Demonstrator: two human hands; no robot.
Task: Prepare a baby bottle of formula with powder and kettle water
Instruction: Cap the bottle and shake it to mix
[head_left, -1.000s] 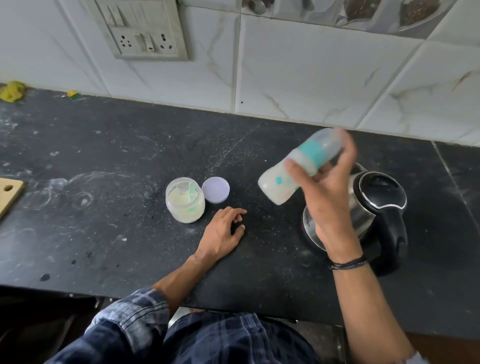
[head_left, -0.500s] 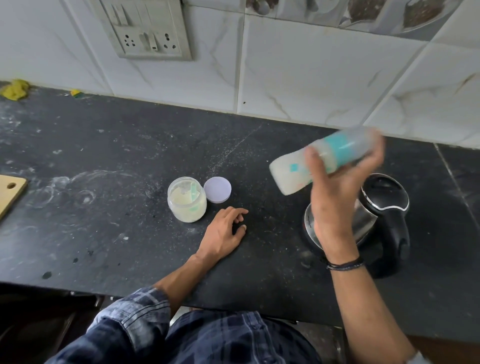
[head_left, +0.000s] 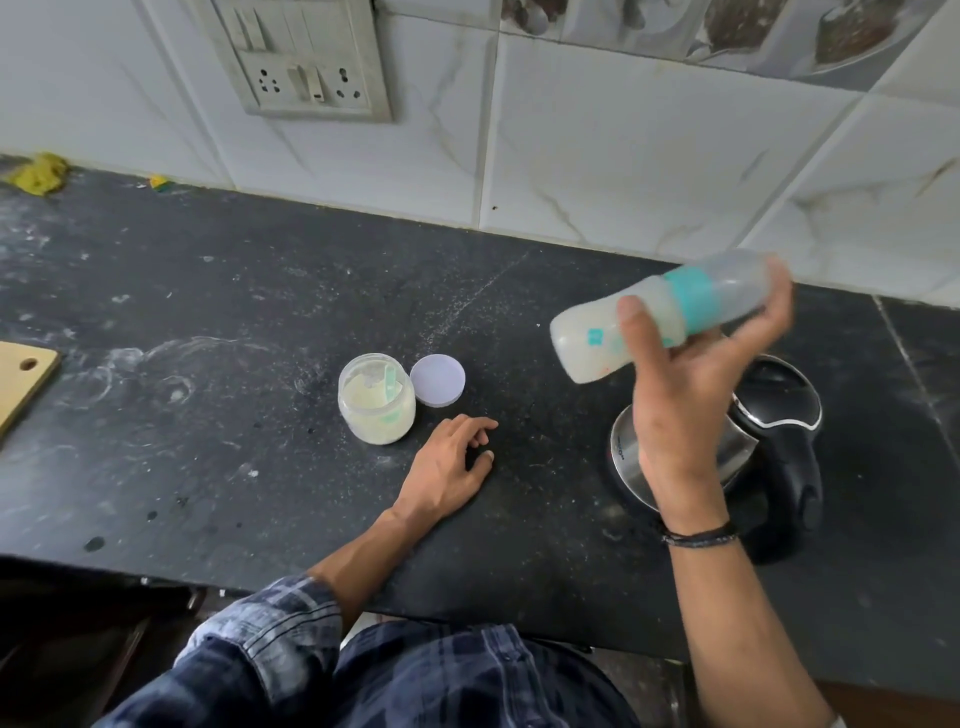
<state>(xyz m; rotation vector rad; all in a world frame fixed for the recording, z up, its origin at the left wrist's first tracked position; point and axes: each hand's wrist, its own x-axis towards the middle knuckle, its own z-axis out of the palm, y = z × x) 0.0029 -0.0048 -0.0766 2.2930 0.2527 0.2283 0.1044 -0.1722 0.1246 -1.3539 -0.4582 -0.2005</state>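
Observation:
My right hand (head_left: 680, 395) grips a capped baby bottle (head_left: 587, 340) with a teal ring, holding it nearly sideways in the air above the kettle; milky liquid fills its base end. The steel and black kettle (head_left: 779, 426) stands on the dark counter (head_left: 208, 415), partly hidden behind my right wrist. An open clear jar of pale powder (head_left: 376, 405) with a teal scoop inside sits left of centre, its white lid (head_left: 437, 379) lying flat beside it. My left hand (head_left: 452, 462) rests palm down on the counter just right of the jar, holding nothing.
A wooden board corner (head_left: 23, 379) pokes in at the left edge. A yellow cloth (head_left: 41, 174) lies at the far left by the tiled wall, under a switch and socket panel (head_left: 306, 67). Powder smears mark the counter.
My right hand has swung the bottle up and to the right and back, its angle shifting between frames. My left hand, the jar and the kettle stay put.

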